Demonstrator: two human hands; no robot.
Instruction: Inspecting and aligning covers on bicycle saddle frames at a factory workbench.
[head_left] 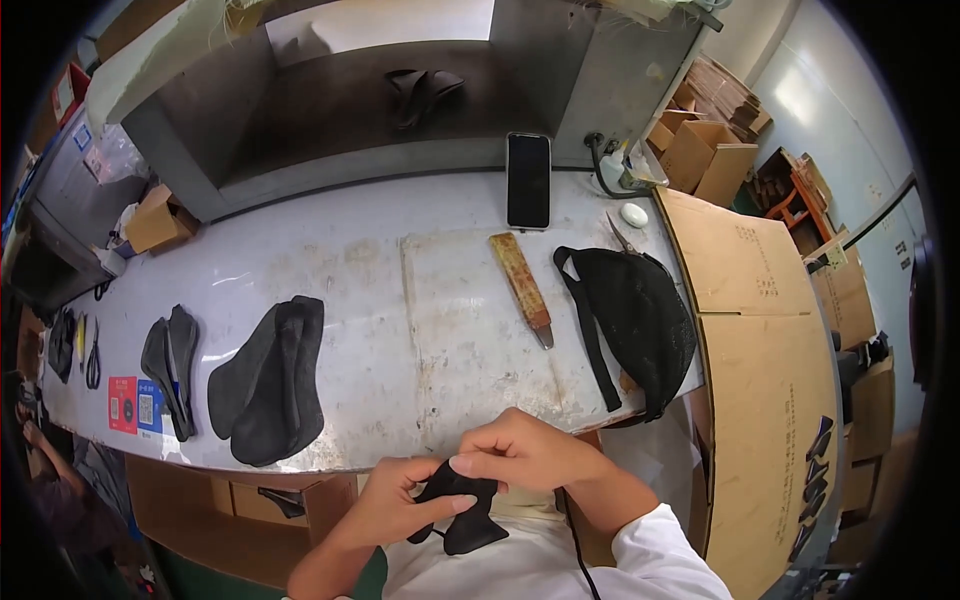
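Observation:
Both my hands hold one small black fabric piece just below the near edge of the white worktable. My left hand cups it from the left with the thumb across its top. My right hand pinches its upper edge from above, fingers curled. On the table to the left lies a stack of black shaped fabric pieces, and a smaller black pair lies further left.
A black mesh pouch with a strap lies at the table's right end beside a wooden-handled knife, a phone and scissors. Cardboard sheets and boxes stand right. A grey shelf rises behind.

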